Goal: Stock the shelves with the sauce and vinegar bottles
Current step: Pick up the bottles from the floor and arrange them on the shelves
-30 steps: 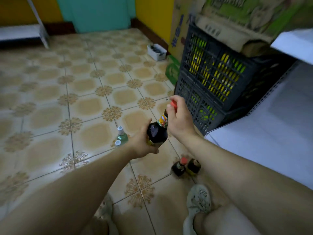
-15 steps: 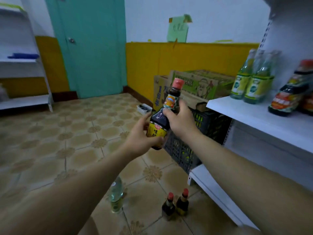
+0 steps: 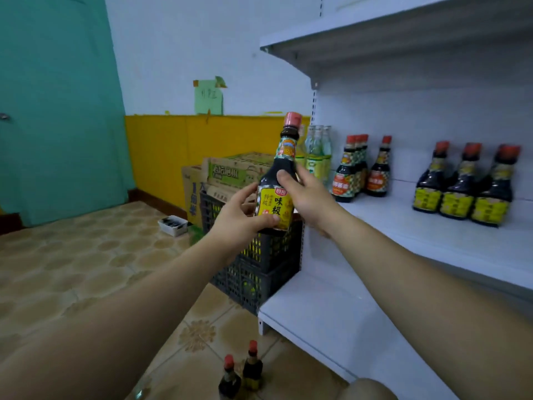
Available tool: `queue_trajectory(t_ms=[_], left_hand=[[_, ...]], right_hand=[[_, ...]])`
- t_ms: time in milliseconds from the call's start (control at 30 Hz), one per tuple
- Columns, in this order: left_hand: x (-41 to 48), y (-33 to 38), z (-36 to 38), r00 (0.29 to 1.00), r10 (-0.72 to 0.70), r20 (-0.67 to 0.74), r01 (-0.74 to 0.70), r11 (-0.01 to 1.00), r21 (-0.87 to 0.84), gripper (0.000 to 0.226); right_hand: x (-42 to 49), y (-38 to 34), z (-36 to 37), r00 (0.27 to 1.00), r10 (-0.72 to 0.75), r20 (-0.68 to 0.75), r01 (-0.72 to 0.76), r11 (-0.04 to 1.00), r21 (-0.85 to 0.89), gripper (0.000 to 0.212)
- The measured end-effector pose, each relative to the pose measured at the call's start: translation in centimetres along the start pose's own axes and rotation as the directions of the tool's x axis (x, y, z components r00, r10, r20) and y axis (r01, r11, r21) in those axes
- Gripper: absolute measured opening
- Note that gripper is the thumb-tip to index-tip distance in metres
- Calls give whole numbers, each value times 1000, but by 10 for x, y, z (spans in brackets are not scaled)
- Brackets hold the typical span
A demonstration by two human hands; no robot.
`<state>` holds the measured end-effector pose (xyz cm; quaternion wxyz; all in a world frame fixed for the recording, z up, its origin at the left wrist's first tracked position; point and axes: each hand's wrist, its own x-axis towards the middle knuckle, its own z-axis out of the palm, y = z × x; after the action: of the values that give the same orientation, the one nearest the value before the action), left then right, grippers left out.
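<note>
Both hands hold one dark sauce bottle (image 3: 281, 168) upright, red-capped with a yellow label, just left of the white shelf unit. My left hand (image 3: 240, 217) grips its lower body at the label. My right hand (image 3: 307, 193) grips its shoulder from the right. On the middle shelf (image 3: 432, 235) stand clear vinegar bottles (image 3: 317, 153) at the left end, dark orange-label sauce bottles (image 3: 360, 168) beside them, and three yellow-label sauce bottles (image 3: 464, 186) further right. Two small dark bottles (image 3: 242, 373) stand on the floor below.
A dark plastic crate (image 3: 259, 267) stands on the floor against the shelf's left end, cardboard boxes (image 3: 227, 174) stacked on and behind it. A bare bottom shelf (image 3: 331, 321) juts out low. An upper shelf (image 3: 375, 39) hangs overhead. A small white tray (image 3: 173, 225) lies by the yellow wall.
I have risen from looking at the floor, and both hands have lifted the bottle up to the height of the middle shelf. My right hand slid from the cap down to the shoulder.
</note>
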<state>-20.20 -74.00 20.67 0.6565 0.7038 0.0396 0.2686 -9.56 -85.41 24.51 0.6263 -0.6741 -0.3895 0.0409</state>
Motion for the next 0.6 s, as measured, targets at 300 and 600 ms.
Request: queue_trajectory(t_ms=[300, 600], left_hand=[[27, 1, 88, 968, 15, 252, 0, 998, -59, 82], [46, -15, 180, 833, 63, 550, -70, 998, -8, 79]], right_hand=[[-45, -12, -82, 956, 56, -288, -104, 982, -156, 31], [-83, -10, -167, 846, 196, -495, -319, 931, -176, 43]])
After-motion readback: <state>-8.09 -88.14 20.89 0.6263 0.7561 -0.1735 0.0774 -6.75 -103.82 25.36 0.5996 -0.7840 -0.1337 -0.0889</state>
